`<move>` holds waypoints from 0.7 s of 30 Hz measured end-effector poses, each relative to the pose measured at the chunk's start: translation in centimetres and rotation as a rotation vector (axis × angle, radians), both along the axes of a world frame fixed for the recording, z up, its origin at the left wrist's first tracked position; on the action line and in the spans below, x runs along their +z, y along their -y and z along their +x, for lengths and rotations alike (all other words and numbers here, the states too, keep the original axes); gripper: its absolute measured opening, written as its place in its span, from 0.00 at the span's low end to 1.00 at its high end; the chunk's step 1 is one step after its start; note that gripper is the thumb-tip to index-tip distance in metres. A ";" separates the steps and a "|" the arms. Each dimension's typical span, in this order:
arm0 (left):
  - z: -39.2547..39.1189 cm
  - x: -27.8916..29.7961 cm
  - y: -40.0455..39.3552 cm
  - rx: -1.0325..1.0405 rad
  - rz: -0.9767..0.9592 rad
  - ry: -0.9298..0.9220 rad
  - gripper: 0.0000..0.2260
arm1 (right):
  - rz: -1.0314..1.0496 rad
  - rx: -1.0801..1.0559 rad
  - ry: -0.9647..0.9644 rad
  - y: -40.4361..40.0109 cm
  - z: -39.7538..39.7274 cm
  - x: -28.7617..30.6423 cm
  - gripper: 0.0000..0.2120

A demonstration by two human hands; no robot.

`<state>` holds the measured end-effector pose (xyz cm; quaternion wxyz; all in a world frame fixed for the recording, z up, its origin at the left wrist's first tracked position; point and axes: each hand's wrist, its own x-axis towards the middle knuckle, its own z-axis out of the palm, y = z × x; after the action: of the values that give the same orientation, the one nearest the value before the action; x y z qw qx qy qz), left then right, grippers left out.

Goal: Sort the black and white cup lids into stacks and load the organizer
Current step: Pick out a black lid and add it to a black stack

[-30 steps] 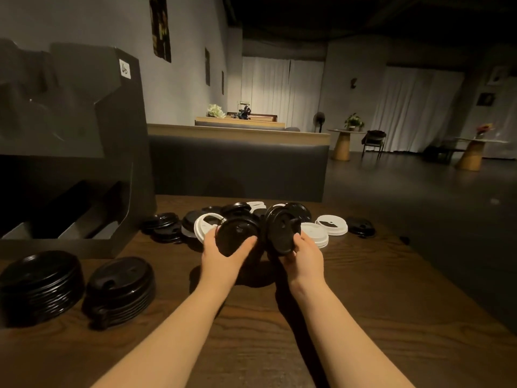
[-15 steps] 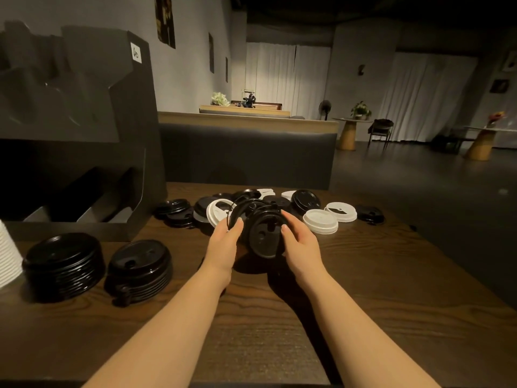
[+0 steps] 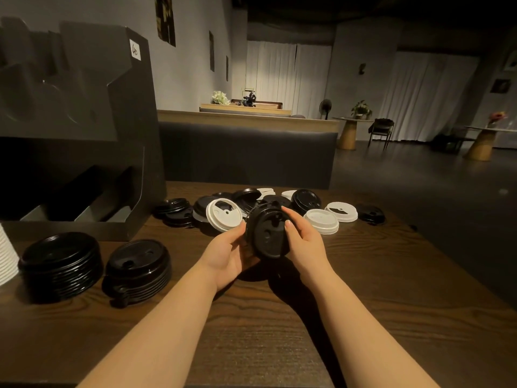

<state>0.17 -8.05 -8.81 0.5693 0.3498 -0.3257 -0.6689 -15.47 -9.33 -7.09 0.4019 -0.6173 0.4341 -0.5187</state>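
Both hands are holding a small stack of black lids (image 3: 267, 236) tilted on edge above the wood-grain table (image 3: 363, 275): left hand (image 3: 226, 254) is cupping it from below-left, fingers curled on the rim; right hand (image 3: 303, 238) is gripping the right rim, thumb lying over the face. Lids are round, glossy moulded plastic with sip holes. Just beyond the hands, a loose pile of mixed lids (image 3: 251, 203) is lying; a white lid (image 3: 223, 214) is leaning just past the left hand, two white lids (image 3: 321, 221) are sitting beyond the right hand. Far left of the left hand, two black stacks (image 3: 60, 264) (image 3: 138, 268) are standing. Beyond them, the matte black organizer (image 3: 84, 107) is showing angled slots; contents cannot be told.
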 end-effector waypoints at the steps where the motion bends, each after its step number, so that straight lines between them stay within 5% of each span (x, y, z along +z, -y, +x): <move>1: 0.1 0.0 0.0 -0.011 -0.005 -0.004 0.15 | -0.002 0.002 -0.007 0.0 0.0 0.0 0.17; 9: -0.5 0.1 -0.1 -0.043 -0.039 0.022 0.16 | -0.140 -0.112 -0.147 0.0 0.4 -0.6 0.16; 21: -0.9 0.5 -0.5 -0.054 -0.010 -0.053 0.22 | -0.133 -0.178 -0.095 -0.3 0.9 -1.1 0.14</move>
<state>-0.76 -7.51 -8.34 0.5614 0.3202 -0.3230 -0.6914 -14.61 -9.00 -8.18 0.2913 -0.6255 0.4704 -0.5501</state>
